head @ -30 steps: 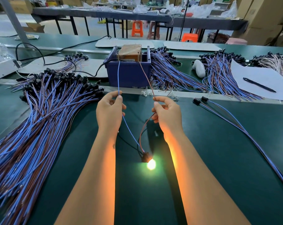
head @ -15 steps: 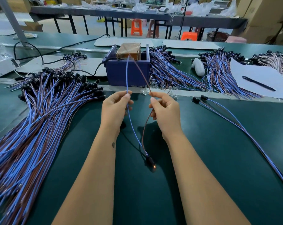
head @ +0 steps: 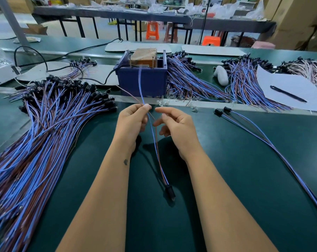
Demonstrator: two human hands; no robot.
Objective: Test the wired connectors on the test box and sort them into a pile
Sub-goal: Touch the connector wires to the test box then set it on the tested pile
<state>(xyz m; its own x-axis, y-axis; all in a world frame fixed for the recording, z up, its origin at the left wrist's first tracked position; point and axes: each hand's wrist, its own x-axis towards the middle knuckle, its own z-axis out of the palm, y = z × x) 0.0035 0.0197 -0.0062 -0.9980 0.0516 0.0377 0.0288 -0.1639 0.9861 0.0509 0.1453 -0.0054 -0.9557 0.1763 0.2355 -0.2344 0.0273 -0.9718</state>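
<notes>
Left of the test box (head: 142,81), a large pile (head: 50,128) of wired connectors is already laid out; to its right, two loose pieces (head: 221,111) seemingly await testing. In front of the box, one wired connector (head: 169,191) lies unlit, its leads pinched by the left hand (head: 131,121), while the right hand (head: 176,127) hangs loosely spread, holding nothing.
</notes>
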